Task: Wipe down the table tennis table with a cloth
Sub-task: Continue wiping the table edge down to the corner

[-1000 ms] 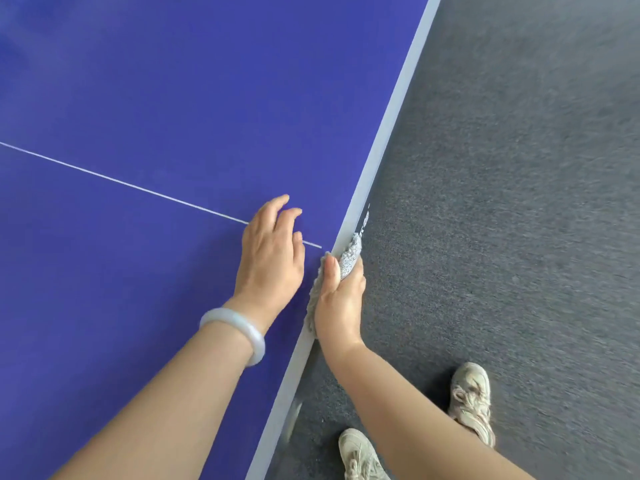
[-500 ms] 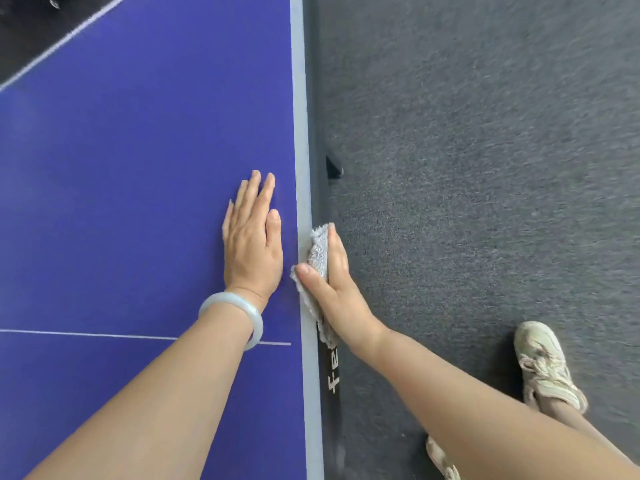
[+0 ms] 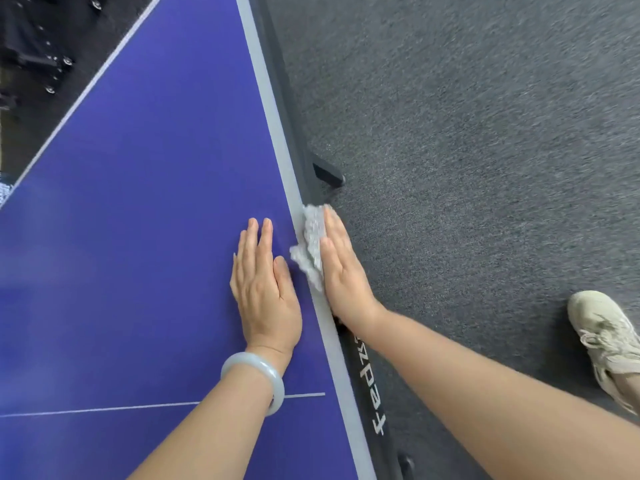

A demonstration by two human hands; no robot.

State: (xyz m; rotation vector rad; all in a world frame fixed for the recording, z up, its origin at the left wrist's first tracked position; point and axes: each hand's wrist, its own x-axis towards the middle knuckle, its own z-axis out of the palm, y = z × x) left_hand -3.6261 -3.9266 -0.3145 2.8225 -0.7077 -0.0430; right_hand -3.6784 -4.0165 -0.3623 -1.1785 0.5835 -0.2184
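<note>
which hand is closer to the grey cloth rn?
Right. The right hand presses the grey cloth against the table's side edge. The left hand lies flat on the blue top just beside the cloth, not touching it.

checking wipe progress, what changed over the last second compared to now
The right hand has slid the grey cloth further along the table's pale side edge, away from the thin white centre line. The left hand moved along with it, flat on the blue top. Unchanged: the cloth stays pressed against the edge under the right hand, and the bangle is on the left wrist.
</note>
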